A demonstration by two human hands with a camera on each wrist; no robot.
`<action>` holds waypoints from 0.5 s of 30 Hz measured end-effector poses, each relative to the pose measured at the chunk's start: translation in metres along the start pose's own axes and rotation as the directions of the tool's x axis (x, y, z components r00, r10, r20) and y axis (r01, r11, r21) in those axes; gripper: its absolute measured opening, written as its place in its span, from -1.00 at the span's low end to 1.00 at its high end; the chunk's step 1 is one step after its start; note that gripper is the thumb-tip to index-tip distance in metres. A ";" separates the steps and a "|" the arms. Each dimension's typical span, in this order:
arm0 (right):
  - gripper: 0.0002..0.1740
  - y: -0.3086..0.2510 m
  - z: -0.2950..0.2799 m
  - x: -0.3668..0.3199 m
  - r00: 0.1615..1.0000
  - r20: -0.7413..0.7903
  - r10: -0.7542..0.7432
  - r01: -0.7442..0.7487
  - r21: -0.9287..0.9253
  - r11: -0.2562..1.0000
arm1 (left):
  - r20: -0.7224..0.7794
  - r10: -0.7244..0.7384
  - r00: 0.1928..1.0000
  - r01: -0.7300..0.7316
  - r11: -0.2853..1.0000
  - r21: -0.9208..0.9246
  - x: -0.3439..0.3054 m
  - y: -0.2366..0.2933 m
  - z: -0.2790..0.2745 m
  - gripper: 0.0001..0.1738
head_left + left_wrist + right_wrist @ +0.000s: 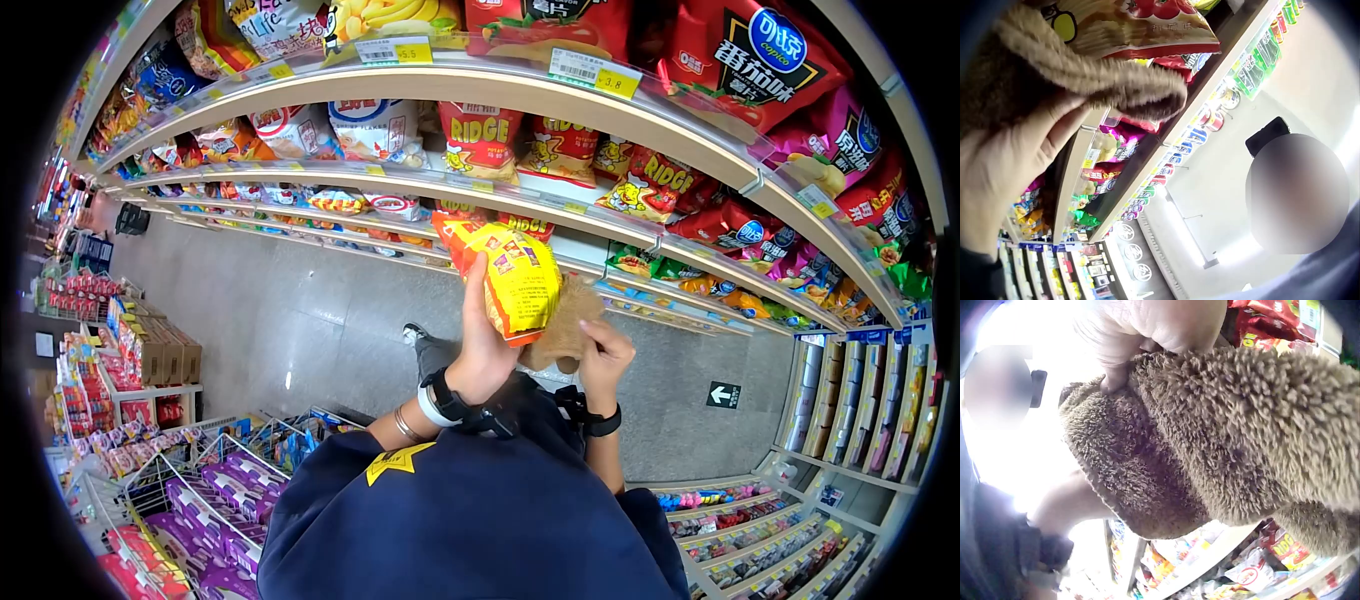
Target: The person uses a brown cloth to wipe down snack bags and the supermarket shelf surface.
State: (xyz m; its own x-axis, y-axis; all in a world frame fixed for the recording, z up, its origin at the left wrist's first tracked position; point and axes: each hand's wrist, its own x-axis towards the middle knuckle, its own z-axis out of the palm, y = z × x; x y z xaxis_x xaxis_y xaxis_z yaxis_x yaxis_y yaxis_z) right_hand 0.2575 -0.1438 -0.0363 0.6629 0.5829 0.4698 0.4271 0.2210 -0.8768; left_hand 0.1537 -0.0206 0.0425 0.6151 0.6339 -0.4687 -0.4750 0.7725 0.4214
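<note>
A yellow-and-red bag of chips [520, 280] is held up in front of the body by the left hand [485, 335], its thumb lying along the bag's side. Right beside the bag hangs a brown fluffy cloth [567, 325], and the right hand [606, 358] pinches its edge. From the left wrist, the left hand [1010, 156] shows its fingers against the cloth [1129, 84], below a bag with tomatoes printed on it [1135, 31]. The right wrist view has the right hand [1154, 328] gripping the top of the thick-piled cloth [1229, 425].
Snack shelves [450, 90] curve across the front, filled with bags of chips. Purple packs [225, 500] sit in wire baskets at lower left, and cartons [165, 350] are stacked behind them. More shelving [850, 410] stands at right. Grey tiled floor [290, 310] bears a green arrow sign [724, 395].
</note>
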 end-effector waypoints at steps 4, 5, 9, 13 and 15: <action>-0.87 0.015 -0.007 -0.013 0.894 -0.106 0.436 -0.349 0.447 0.824 | 0.145 -0.037 0.989 0.041 0.999 -0.025 0.005 0.005 -0.013 -0.38; -0.81 0.006 -0.005 -0.007 0.872 -0.142 0.469 -0.342 0.510 0.790 | 0.149 0.013 0.989 -0.014 1.000 0.002 0.012 0.003 -0.018 -0.40; -0.65 0.012 -0.011 -0.010 0.817 -0.227 0.530 -0.326 0.578 0.748 | 0.170 0.328 0.929 -0.361 0.902 0.237 0.015 -0.004 -0.020 -0.32; -0.65 0.012 -0.050 0.000 0.909 0.202 0.365 -0.407 0.627 0.665 | 0.395 0.485 0.780 -0.625 0.572 0.532 0.020 -0.003 -0.022 -0.05; -0.59 -0.022 -0.042 0.010 0.926 0.133 0.353 -0.376 0.251 0.892 | 0.520 0.511 0.685 -0.722 0.382 0.577 0.028 -0.007 -0.028 0.03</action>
State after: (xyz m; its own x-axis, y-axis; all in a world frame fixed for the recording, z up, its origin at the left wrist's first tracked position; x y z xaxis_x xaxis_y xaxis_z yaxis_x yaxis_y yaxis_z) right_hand 0.2808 -0.1756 -0.0081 0.6828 0.7220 0.1119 -0.0226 0.1739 -0.9845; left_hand 0.1567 -0.0071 0.0050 0.5058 0.8096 0.2979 -0.2630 -0.1842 0.9470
